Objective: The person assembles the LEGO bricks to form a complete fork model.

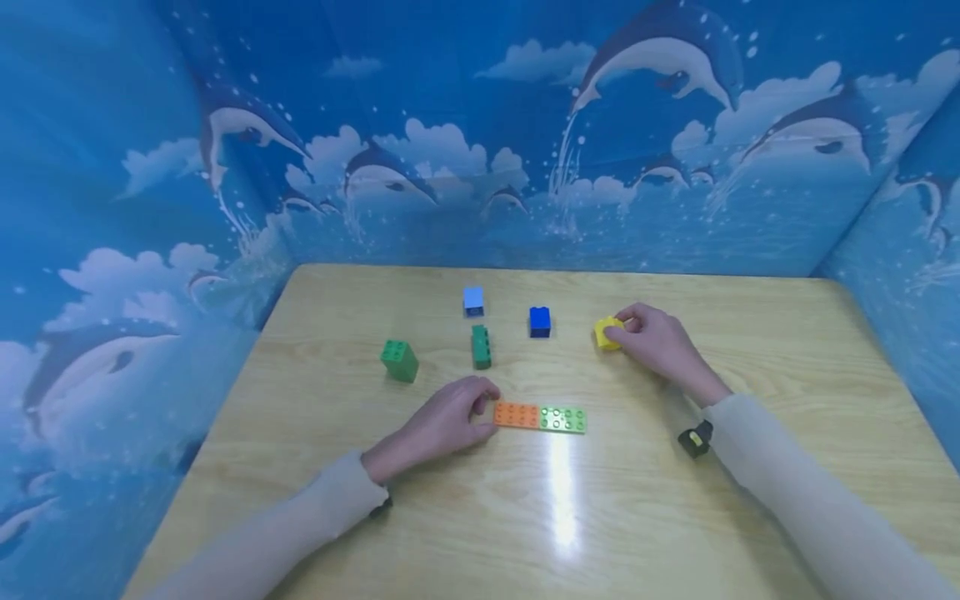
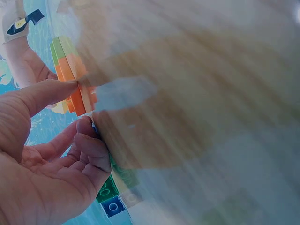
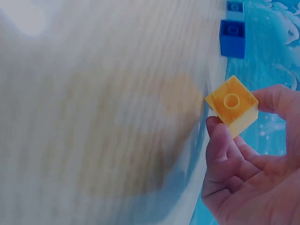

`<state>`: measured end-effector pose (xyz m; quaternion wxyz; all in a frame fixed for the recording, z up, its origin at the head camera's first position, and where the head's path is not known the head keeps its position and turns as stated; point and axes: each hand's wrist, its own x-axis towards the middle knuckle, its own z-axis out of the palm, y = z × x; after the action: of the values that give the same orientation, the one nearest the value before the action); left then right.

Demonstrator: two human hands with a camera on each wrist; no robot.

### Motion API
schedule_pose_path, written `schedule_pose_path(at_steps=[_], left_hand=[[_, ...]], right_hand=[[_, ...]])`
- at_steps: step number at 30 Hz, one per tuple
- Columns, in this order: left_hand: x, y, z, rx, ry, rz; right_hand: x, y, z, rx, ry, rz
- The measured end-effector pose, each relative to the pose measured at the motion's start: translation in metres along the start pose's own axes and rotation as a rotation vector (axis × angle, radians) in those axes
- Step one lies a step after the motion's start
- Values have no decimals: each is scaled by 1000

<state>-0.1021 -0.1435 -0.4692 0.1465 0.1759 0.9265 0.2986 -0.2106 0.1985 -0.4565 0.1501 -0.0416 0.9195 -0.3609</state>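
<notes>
In the head view my right hand (image 1: 660, 340) pinches a small yellow brick (image 1: 606, 333) between thumb and fingers, low over the table's right part. The right wrist view shows a round ring on the face of this yellow brick (image 3: 231, 101). My left hand (image 1: 450, 417) has thumb and index finger at the left end of an orange brick (image 1: 516, 415), one at each corner. A light green brick (image 1: 562, 419) lies end to end with the orange one. In the left wrist view the thumb overlaps the orange brick (image 2: 70, 75).
Behind the left hand stand a tall green brick (image 1: 400, 360) and a dark green brick (image 1: 482, 347). Farther back are a light blue brick (image 1: 473, 301) and a dark blue brick (image 1: 539, 322). A dolphin-printed backdrop (image 1: 450, 225) borders the wooden table (image 1: 645, 517).
</notes>
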Motion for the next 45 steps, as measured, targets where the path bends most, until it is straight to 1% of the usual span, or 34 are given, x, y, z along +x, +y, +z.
schedule_pose_path(at_steps=[4, 10, 14, 18, 21, 28, 31, 34, 40, 43, 45], left_hand=[[-3, -1, 1, 7, 13, 10], [-4, -3, 2, 21, 4, 19], [-3, -2, 1, 25, 1, 29], [-3, 0, 0, 21, -1, 25], [-3, 0, -1, 15, -1, 21], [-4, 1, 0, 7, 7, 7], [-4, 1, 1, 7, 11, 2], [-3, 1, 2, 8, 8, 2], [-4, 0, 3, -2, 2, -5], [-4, 0, 3, 5, 5, -13], [-3, 0, 2, 12, 5, -17]], right_hand=[[-9, -4, 9, 46, -13, -13], [-25, -6, 25, 131, -51, -94], [-36, -7, 33, 142, -52, -118], [-47, -10, 36, 151, -68, -133], [-55, -10, 37, 147, -80, -162], [-74, -11, 38, 137, -69, -284], [-82, -11, 39, 116, -60, -329], [-88, -10, 40, 73, -50, -376], [-97, -8, 44, 20, -36, -472], [-99, -8, 45, 9, -32, -499], [-100, -9, 46, 2, -34, -501]])
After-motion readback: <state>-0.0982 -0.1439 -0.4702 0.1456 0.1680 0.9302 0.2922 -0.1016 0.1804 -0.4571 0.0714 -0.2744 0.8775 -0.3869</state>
